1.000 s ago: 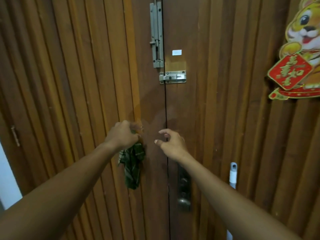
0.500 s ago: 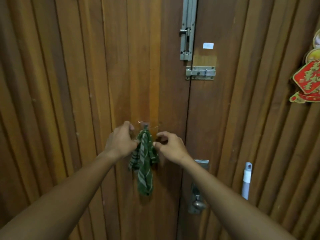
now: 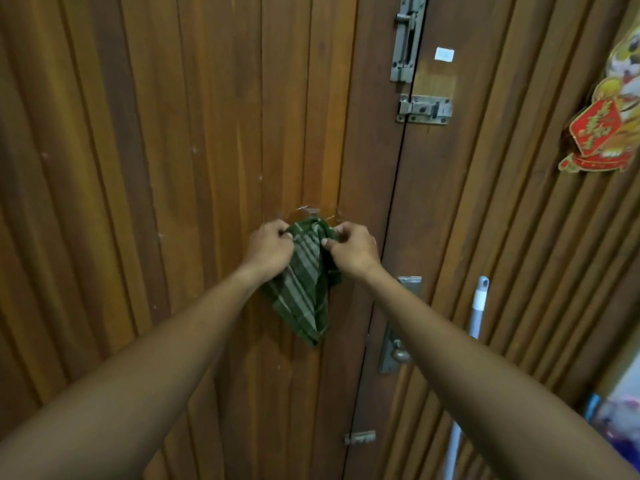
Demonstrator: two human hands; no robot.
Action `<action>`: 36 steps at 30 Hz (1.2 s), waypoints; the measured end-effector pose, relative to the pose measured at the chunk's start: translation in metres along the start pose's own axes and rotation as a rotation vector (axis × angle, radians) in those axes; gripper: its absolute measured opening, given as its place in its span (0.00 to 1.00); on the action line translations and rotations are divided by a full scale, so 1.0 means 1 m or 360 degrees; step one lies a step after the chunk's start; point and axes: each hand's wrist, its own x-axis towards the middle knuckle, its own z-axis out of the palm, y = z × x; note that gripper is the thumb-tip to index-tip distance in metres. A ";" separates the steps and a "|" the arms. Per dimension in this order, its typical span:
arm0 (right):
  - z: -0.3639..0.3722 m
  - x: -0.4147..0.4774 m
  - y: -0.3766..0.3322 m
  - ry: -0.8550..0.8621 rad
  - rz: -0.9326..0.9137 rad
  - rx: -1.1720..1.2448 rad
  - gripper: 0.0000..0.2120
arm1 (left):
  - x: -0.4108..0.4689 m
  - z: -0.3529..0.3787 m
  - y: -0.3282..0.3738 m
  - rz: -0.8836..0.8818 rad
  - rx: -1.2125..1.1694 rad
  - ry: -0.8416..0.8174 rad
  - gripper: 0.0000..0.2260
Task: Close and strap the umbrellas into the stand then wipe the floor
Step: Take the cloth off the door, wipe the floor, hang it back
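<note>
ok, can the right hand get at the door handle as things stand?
Probably yes, once it lets go: the right hand is pinching the green striped cloth, and the door handle sits below it with nothing between.

The right hand (image 3: 353, 252), empty a second ago, now pinches the cloth (image 3: 306, 289) at its top. The left hand (image 3: 268, 251) has shifted aside, spreading it wider.

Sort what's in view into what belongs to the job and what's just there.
Job:
- green striped cloth, pinched at its top by left hand and right hand, just below the clear hook on the door
- white pole, possibly a mop handle

No umbrellas or stand in view.

Just there:
- door handle
- slide bolt
- latch
- red and gold decoration
- white sticker
</note>
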 end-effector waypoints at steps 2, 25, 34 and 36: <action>-0.013 -0.003 -0.006 0.0066 -0.0065 0.0072 0.12 | -0.002 0.002 0.012 0.0016 -0.0181 0.0082 0.10; -0.381 -0.226 0.262 -0.0035 0.0540 -0.0113 0.08 | -0.185 0.343 0.200 0.0643 -0.0061 -0.1256 0.07; -0.500 -0.304 0.410 -0.0318 0.0988 -0.0527 0.10 | -0.264 0.503 0.252 0.0596 -0.0045 -0.1704 0.04; -0.505 -0.311 0.443 -0.0308 0.1051 -0.0464 0.12 | -0.271 0.534 0.246 0.0567 -0.0029 -0.1753 0.07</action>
